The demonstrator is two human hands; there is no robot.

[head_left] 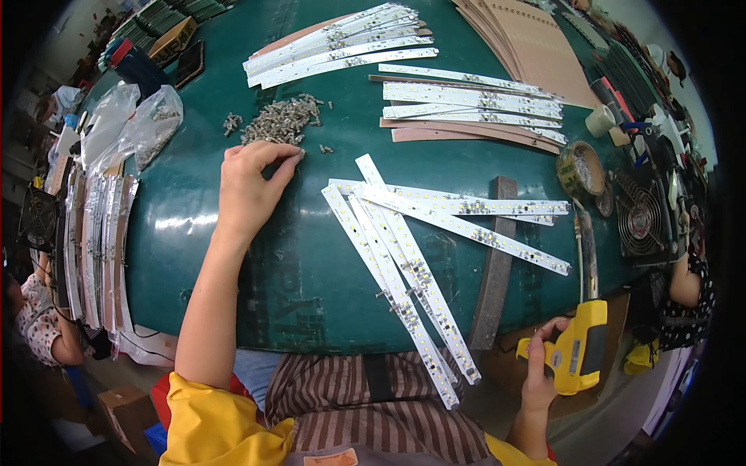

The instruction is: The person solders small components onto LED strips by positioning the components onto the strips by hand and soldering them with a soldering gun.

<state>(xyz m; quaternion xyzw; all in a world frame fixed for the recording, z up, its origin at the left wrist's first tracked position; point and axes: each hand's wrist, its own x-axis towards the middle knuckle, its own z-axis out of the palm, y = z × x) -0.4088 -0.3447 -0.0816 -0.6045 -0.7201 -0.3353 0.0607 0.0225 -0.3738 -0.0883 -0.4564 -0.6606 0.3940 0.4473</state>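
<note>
My left hand (252,182) is closed in a pinch just below a pile of small metal components (284,120). At its fingertips shows a tiny silvery bit, like the pieces in the pile. My right hand (540,365) is wrapped round the handle of a yellow and black soldering gun (583,349), whose long barrel points away from me. Between my hands, several white LED strips (408,272) lie fanned and overlapping, some reaching over the table's near edge. Other strips (466,231) rest across a dark grey bar (493,287). A few components stand on the nearer strips.
Stacks of LED strips (342,46) lie at the back, with more (474,105) on the right and a bundle (99,241) at the far left. A tape roll (581,169) and a fan (641,217) stand right. Plastic bags (155,124) sit left. Other people work on both sides.
</note>
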